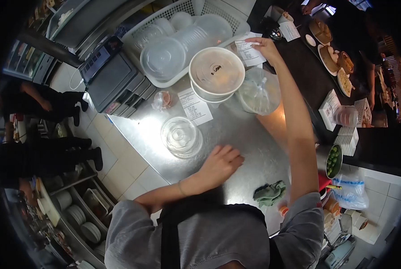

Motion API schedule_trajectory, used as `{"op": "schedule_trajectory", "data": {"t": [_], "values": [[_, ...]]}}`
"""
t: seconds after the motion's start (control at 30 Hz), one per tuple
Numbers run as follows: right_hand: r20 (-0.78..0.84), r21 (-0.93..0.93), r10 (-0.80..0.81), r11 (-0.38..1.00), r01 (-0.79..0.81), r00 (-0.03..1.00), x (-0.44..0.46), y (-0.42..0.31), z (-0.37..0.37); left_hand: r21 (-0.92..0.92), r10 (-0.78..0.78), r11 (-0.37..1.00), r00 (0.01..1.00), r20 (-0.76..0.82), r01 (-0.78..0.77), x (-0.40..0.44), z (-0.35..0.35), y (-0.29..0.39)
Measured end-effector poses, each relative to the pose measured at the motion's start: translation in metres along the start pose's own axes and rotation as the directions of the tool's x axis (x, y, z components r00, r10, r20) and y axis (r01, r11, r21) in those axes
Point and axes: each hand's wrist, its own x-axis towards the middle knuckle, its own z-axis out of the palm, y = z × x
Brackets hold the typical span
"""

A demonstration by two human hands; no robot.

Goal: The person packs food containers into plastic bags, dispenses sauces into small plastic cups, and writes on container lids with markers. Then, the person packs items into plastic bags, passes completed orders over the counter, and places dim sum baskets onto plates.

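My right hand (264, 47) reaches to the far side of the steel table, thumb and fingers pinched on the edge of a printed receipt (250, 54). Just left of that slip stands a large round tub with a translucent lid (216, 69), marked in black. A tied clear plastic bag (258, 94) with pale contents sits below the receipt. My left hand (221, 165) hovers over the table with loosely bent fingers, slightly apart, and nothing visible in them. Nearest to it are clear plastic lids (181, 135). Another receipt (196, 107) lies partly under the tub.
A white basket (167, 83) of plastic containers stands at the back. A small bagged cup (163, 100) and a green cloth (270, 193) lie on the steel table (250, 143). Right are a dark counter with food dishes and a pot of limes (333, 161). Other people stand left.
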Motion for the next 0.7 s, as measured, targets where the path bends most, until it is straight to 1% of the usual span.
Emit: {"op": "schedule_trajectory", "data": {"t": [0.07, 0.1, 0.13, 0.17, 0.2, 0.23, 0.27, 0.3, 0.33, 0.37, 0.4, 0.43, 0.47, 0.5, 0.53, 0.57, 0.6, 0.63, 0.67, 0.7], "values": [[-0.029, -0.226, -0.038, 0.974, 0.03, 0.999, 0.008, 0.017, 0.0, -0.038, -0.128, 0.991, 0.99, -0.051, 0.126, -0.023, -0.012, -0.017], [0.005, -0.389, -0.002, 0.921, 0.004, 1.0, 0.001, 0.014, 0.004, -0.056, -0.189, 0.981, 0.979, -0.078, 0.185, -0.033, -0.017, -0.027], [0.016, -0.408, -0.033, 0.912, 0.037, 0.999, 0.004, 0.016, 0.009, 0.065, -0.287, 0.952, 0.948, -0.139, 0.298, -0.045, -0.019, -0.038], [0.025, -0.428, -0.061, 0.901, 0.066, 0.998, 0.01, 0.025, 0.012, 0.137, -0.412, 0.886, 0.887, -0.206, 0.443, -0.056, -0.019, -0.05], [0.03, -0.45, -0.085, 0.889, 0.089, 0.996, 0.012, 0.029, 0.013, 0.137, -0.495, 0.832, 0.832, -0.252, 0.537, -0.063, -0.025, -0.062], [0.024, -0.502, -0.011, 0.865, 0.022, 1.0, 0.015, 0.032, 0.013, 0.2, -0.517, 0.798, 0.817, -0.257, 0.568, -0.071, -0.028, -0.077], [0.053, -0.293, 0.015, 0.956, 0.001, 0.999, 0.01, 0.028, 0.011, 0.262, -0.536, 0.761, 0.802, -0.263, 0.594, -0.077, -0.03, -0.086], [0.076, -0.068, 0.029, 0.997, -0.024, 0.997, 0.006, 0.02, 0.006, 0.27, -0.555, 0.764, 0.811, -0.186, 0.586, -0.081, -0.032, -0.088], [0.098, 0.157, 0.034, 0.986, -0.049, 0.995, -0.002, 0.013, -0.004, 0.276, -0.569, 0.77, 0.815, -0.109, 0.575, -0.085, -0.032, -0.086], [0.0, 0.025, -0.008, 1.0, 0.008, 1.0, -0.014, 0.008, -0.017, 0.28, -0.58, 0.777, 0.814, -0.031, 0.564, -0.087, -0.03, -0.083], [-0.089, -0.112, -0.061, 0.992, 0.051, 0.994, -0.029, 0.004, -0.027, 0.281, -0.573, 0.787, 0.82, 0.002, 0.549, -0.089, -0.025, -0.077], [-0.167, -0.212, -0.044, 0.977, 0.008, 0.985, -0.043, 0.005, -0.04, 0.284, -0.567, 0.796, 0.823, 0.036, 0.535, -0.092, -0.018, -0.071], [-0.216, -0.198, -0.04, 0.98, -0.004, 0.976, -0.071, -0.012, -0.047, 0.287, -0.561, 0.803, 0.825, 0.066, 0.523, -0.095, -0.012, -0.066], [-0.253, -0.069, -0.068, 0.996, 0.052, 0.965, -0.099, -0.025, -0.054, 0.271, -0.528, 0.819, 0.849, 0.013, 0.506, -0.099, -0.006, -0.064], [-0.275, 0.041, -0.134, 0.988, 0.15, 0.952, -0.134, -0.04, -0.059, 0.315, -0.504, 0.818, 0.864, -0.012, 0.481, -0.104, 0.001, -0.067], [-0.312, 0.093, -0.127, 0.982, 0.163, 0.942, -0.177, -0.071, -0.056, 0.357, -0.479, 0.813, 0.877, -0.039, 0.46, -0.111, 0.008, -0.072], [-0.342, 0.059, -0.161, 0.98, 0.192, 0.926, -0.217, -0.085, -0.056, 0.4, -0.455, 0.803, 0.888, -0.068, 0.442, -0.116, 0.01, -0.074], [-0.378, 0.065, -0.106, 0.988, 0.141, 0.92, -0.256, -0.093, -0.054, 0.386, -0.46, 0.809, 0.886, -0.054, 0.444, -0.116, 0.005, -0.073], [-0.414, 0.075, -0.051, 0.993, 0.09, 0.909, -0.297, -0.099, -0.052, 0.389, -0.408, 0.837, 0.912, -0.027, 0.386, -0.118, 0.002, -0.076], [-0.428, 0.077, -0.043, 0.993, 0.084, 0.903, -0.309, -0.099, -0.05, 0.39, -0.35, 0.863, 0.937, 0.007, 0.32, -0.12, 0.002, -0.083]]}}
